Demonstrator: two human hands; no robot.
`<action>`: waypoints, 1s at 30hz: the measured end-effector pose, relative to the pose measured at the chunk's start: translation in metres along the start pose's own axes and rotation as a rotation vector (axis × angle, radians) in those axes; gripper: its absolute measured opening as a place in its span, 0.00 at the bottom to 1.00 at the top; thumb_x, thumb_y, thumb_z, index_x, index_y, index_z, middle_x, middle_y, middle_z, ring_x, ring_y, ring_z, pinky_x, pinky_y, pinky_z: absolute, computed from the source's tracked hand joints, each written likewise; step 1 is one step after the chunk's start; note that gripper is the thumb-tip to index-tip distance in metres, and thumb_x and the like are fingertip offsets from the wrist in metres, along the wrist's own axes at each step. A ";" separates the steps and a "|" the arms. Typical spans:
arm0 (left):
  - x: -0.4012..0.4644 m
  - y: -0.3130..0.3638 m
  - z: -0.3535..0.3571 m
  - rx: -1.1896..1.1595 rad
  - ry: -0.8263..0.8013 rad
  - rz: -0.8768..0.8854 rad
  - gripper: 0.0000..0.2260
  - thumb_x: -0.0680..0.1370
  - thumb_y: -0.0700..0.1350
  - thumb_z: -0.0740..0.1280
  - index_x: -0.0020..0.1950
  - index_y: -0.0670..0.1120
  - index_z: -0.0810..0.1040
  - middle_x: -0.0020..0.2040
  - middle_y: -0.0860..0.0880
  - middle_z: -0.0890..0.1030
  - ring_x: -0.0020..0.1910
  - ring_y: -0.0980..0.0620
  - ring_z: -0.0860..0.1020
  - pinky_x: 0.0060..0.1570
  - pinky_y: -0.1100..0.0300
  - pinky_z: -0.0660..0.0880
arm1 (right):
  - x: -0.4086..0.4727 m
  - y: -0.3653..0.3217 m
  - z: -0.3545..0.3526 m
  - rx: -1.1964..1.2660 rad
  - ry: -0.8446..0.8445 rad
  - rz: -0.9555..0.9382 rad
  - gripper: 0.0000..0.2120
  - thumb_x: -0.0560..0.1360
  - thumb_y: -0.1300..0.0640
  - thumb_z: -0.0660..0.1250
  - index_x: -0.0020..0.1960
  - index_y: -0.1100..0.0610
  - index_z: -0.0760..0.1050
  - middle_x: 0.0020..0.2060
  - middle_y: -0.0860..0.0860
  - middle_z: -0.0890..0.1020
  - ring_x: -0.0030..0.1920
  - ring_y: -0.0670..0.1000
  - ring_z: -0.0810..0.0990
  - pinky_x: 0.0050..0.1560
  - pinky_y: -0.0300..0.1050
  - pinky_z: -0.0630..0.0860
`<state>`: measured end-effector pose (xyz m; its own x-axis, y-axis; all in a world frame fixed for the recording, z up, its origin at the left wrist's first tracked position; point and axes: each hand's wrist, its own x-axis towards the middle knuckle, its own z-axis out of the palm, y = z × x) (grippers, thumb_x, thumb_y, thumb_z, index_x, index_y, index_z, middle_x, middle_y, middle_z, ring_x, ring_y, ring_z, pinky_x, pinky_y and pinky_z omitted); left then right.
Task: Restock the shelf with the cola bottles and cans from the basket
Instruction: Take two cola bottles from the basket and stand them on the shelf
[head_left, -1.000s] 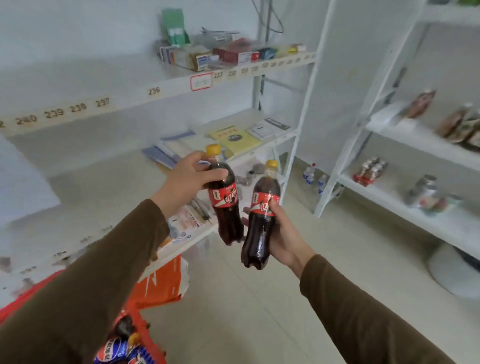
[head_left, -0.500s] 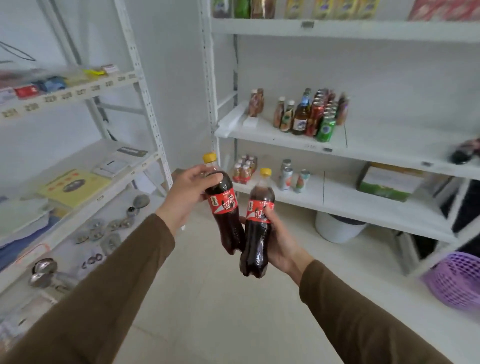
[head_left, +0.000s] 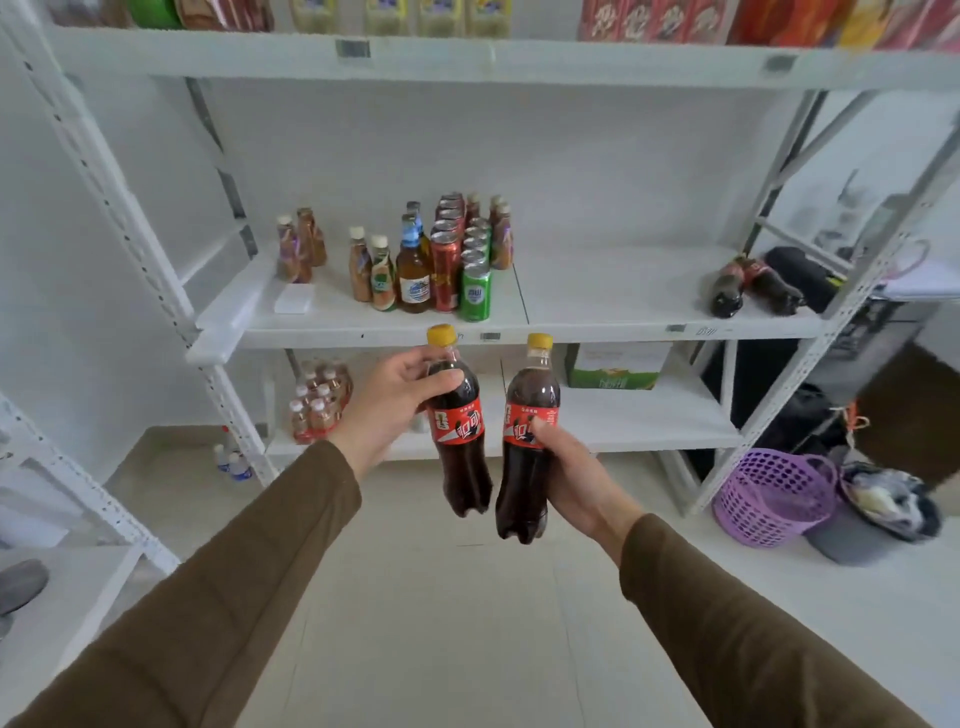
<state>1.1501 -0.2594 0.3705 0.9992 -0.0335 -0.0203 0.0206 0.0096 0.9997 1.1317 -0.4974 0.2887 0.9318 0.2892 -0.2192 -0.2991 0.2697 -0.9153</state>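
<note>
While we face the shelf (head_left: 597, 291) at twelve o'clock, our left hand (head_left: 387, 402) grips one cola bottle (head_left: 460, 436), our right hand (head_left: 571, 475) another cola bottle (head_left: 527, 415), fingers curled round both.

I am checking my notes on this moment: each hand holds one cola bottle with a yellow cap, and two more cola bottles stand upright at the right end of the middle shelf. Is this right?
Not quite. In the head view the two cola bottles on the shelf lie on their sides, not upright. The rest holds: the left hand and the right hand each hold one yellow-capped bottle.
</note>
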 end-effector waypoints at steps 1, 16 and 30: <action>0.020 0.001 0.007 0.000 -0.031 -0.006 0.14 0.75 0.39 0.75 0.60 0.47 0.82 0.53 0.51 0.87 0.50 0.54 0.86 0.43 0.65 0.80 | 0.010 -0.009 -0.011 -0.005 0.011 -0.022 0.24 0.76 0.45 0.71 0.66 0.57 0.78 0.59 0.59 0.82 0.60 0.57 0.80 0.69 0.57 0.74; 0.299 0.011 0.139 0.029 -0.127 0.050 0.14 0.75 0.36 0.73 0.60 0.45 0.82 0.53 0.48 0.87 0.51 0.52 0.85 0.52 0.62 0.80 | 0.209 -0.146 -0.201 -0.029 0.051 -0.169 0.22 0.75 0.54 0.74 0.68 0.52 0.77 0.59 0.54 0.84 0.59 0.53 0.82 0.60 0.50 0.74; 0.503 0.008 0.173 0.093 -0.109 0.090 0.16 0.74 0.43 0.76 0.61 0.50 0.83 0.57 0.52 0.86 0.57 0.56 0.84 0.53 0.65 0.78 | 0.405 -0.234 -0.290 -0.106 -0.062 -0.219 0.20 0.78 0.60 0.69 0.69 0.60 0.73 0.58 0.55 0.82 0.59 0.53 0.82 0.60 0.46 0.78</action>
<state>1.6473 -0.4494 0.3701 0.9873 -0.1449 0.0652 -0.0766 -0.0752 0.9942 1.6389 -0.7095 0.3161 0.9565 0.2915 0.0067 -0.0650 0.2356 -0.9697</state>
